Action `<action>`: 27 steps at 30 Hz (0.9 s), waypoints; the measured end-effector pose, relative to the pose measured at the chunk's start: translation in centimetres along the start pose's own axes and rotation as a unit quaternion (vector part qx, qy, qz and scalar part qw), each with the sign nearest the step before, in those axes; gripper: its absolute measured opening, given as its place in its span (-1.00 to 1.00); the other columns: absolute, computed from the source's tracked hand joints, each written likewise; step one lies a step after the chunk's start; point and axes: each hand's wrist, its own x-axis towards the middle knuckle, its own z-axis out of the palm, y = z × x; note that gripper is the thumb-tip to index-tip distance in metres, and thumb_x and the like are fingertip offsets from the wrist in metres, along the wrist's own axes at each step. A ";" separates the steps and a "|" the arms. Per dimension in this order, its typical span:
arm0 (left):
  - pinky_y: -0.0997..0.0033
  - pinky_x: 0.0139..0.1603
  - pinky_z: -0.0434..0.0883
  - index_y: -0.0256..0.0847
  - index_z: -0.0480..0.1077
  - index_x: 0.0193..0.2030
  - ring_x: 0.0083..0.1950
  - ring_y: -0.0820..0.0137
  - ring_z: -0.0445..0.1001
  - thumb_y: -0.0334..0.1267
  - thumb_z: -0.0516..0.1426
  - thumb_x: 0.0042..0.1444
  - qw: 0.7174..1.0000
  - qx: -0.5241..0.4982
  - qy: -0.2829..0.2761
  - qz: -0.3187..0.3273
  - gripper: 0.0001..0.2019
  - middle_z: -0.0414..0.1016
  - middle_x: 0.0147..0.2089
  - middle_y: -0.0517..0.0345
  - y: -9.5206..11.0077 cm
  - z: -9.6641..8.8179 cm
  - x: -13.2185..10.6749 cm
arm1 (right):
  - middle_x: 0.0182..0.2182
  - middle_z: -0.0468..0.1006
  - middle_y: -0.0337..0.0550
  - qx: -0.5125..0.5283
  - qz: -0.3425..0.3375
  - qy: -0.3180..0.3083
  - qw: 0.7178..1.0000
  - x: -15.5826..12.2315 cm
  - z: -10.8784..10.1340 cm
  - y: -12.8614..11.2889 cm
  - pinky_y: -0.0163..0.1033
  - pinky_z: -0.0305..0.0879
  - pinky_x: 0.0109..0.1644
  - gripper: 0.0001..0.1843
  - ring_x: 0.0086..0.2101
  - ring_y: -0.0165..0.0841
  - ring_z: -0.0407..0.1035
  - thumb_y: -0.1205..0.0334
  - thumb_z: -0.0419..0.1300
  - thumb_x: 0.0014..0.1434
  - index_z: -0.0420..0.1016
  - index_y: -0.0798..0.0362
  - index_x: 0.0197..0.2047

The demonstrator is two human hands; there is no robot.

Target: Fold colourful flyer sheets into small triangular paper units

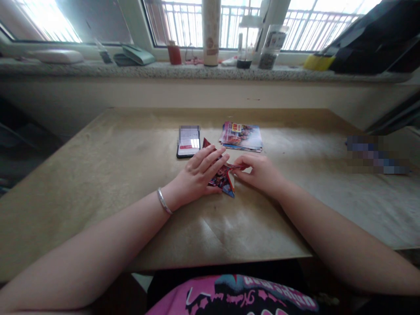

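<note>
- The table (98,166) lay beneath the fingers of the left hand (197,173) and the right hand (264,173), likely serving as firm backing for their pressure.
- The sill (183,73) ran well beyond all the fingertips, with small items (174,53) lined along it, seemingly stored out of the way.
- The stack (244,136), printed sheets or cards, lay just beyond the right fingers, probably placed there for easy reach.
- The phone (189,142) lay near the left fingers, beyond them and to their left, screen lit and facing up, presumably so it could be seen with both hands busy.
- The paper (220,181), printed, folded and pointed, lay on the table, partly hidden under the left fingers, its right side reaching the right fingertips.
- The left fingers stretched flat over the paper, slightly apart, the thumb well away from them at its near edge, apparently to pin it.
- The right thumb and forefinger were together, pinched on a narrow flap of the paper, seemingly for fine control; whether the other right fingers touched anything, I could not tell.
</note>
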 end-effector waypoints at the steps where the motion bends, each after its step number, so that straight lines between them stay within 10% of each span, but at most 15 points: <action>1: -0.01 0.43 0.01 -0.25 -0.10 0.39 0.43 0.06 -0.03 0.10 0.16 0.13 1.000 0.009 0.001 0.002 -0.17 0.12 0.36 -0.18 -0.1 0.0 0.0 | -0.40 0.55 -0.17 0.005 0.001 -0.003 1.000 0.0 0.0 0.0 -0.25 0.33 -0.27 -0.93 -0.40 -0.37 0.40 0.26 0.17 0.11 0.47 0.03 -0.33; 9: -0.02 0.47 -0.09 -0.15 0.34 -0.03 0.41 0.27 0.08 -0.21 0.06 0.28 0.999 0.017 0.015 0.035 -0.83 0.26 0.31 0.06 -0.2 -0.2 0.4 | -0.45 0.52 -0.18 0.077 0.027 -0.043 0.996 -0.1 0.1 0.5 -0.29 0.30 -0.35 -0.86 -0.45 -0.40 0.39 0.17 0.20 0.10 0.48 0.07 -0.34; 27: 0.02 0.40 0.08 -0.17 0.37 -0.26 0.14 0.34 0.43 -0.35 0.11 0.18 0.995 -0.067 0.068 -0.011 -0.97 0.52 0.06 0.14 -0.7 -0.5 0.7 | -0.43 0.52 -0.18 0.166 0.073 0.030 0.983 0.0 0.8 0.2 -0.26 0.40 -0.34 -0.90 -0.44 -0.41 0.41 0.22 0.22 0.06 0.47 0.07 -0.40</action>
